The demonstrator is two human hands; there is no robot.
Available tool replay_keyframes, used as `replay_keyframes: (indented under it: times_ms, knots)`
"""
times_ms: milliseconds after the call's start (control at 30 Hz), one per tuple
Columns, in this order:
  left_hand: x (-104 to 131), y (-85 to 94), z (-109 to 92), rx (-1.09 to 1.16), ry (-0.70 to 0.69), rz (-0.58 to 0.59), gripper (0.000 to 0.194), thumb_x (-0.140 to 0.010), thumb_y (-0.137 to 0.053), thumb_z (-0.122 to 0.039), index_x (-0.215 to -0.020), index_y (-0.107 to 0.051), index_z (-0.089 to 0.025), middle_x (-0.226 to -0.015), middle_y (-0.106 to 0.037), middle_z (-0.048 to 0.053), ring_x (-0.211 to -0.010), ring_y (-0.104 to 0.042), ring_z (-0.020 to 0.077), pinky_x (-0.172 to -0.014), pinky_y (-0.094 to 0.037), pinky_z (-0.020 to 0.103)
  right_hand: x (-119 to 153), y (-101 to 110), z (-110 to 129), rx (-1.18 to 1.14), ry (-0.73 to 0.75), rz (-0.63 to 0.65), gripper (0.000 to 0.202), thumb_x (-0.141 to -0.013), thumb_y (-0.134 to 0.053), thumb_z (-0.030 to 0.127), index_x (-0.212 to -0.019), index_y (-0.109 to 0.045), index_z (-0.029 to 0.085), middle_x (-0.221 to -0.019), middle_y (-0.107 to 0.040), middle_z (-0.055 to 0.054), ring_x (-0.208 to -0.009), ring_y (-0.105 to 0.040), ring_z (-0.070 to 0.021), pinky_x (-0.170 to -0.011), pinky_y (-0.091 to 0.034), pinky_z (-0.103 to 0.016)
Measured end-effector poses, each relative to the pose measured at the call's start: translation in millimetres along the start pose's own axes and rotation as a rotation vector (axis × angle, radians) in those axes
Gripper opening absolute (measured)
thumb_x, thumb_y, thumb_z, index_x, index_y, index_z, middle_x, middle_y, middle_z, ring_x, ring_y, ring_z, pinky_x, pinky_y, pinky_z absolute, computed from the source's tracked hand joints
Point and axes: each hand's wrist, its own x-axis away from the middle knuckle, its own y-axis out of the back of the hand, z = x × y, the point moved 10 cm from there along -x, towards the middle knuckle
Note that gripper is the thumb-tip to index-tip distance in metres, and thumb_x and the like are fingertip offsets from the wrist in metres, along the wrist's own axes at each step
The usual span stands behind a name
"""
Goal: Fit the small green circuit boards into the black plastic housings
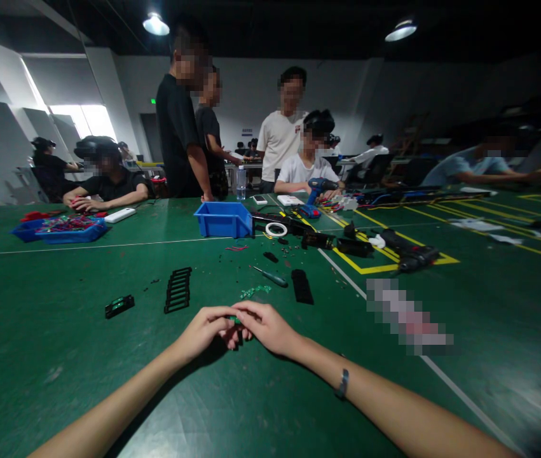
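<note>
My left hand [208, 331] and my right hand [267, 327] meet over the green tabletop, fingers closed together around a small green circuit board [236, 319]. The fingers cover most of that board. Just beyond them lie several loose small green boards [255, 291]. A screwdriver [273, 277] with a dark teal handle rests behind these. To its right is a flat black plastic piece [302, 286]. Left of my hands are a black ladder-shaped frame [177, 290] and a small black holder [119, 306] with green inside.
A blue bin [223, 219] stands ahead. Blue trays [72, 230] with red wires sit at left. A white ring [276, 229], a blue drill [316, 191] and a black power tool [408, 250] lie further back. Several people sit or stand across the table.
</note>
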Motion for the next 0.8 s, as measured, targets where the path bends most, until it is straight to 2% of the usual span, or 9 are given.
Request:
replay_keyframes:
  times_ms: [300,500,800]
  knots:
    - [-0.7,-0.1,1.1,0.035,0.0,-0.004,0.035,-0.087,-0.06,-0.021,-0.115,-0.076,-0.008,-0.075,-0.074,0.009,-0.06,-0.067,0.0172,-0.064,-0.054,0.03,-0.8,0.1,-3.0,-0.041,-0.004,-0.008,0.04,-0.098,-0.057,0.05,-0.117,-0.067,0.016,-0.082,-0.068,-0.004,-0.064,-0.063,-0.0136,-0.062,-0.051,-0.027]
    - [-0.1,3.0,-0.5,0.085,-0.008,-0.031,0.037,-0.088,-0.063,-0.023,-0.121,-0.073,-0.008,-0.08,-0.073,0.01,-0.064,-0.066,0.0169,-0.067,-0.053,0.03,-3.5,3.5,-7.1,-0.112,-0.02,-0.026,0.041,-0.096,-0.059,0.05,-0.118,-0.064,0.015,-0.075,-0.066,-0.001,-0.059,-0.06,-0.0129,-0.057,-0.049,-0.026]
    - [0.9,9.0,2.9,0.119,-0.007,-0.066,0.045,-0.088,-0.066,-0.026,-0.13,-0.068,-0.009,-0.083,-0.073,0.011,-0.069,-0.067,0.0183,-0.072,-0.052,0.032,-4.4,2.6,-6.0,-0.189,-0.028,0.018,0.037,-0.088,-0.071,0.041,-0.113,-0.066,0.013,-0.081,-0.071,-0.004,-0.065,-0.063,-0.0139,-0.062,-0.05,-0.028]
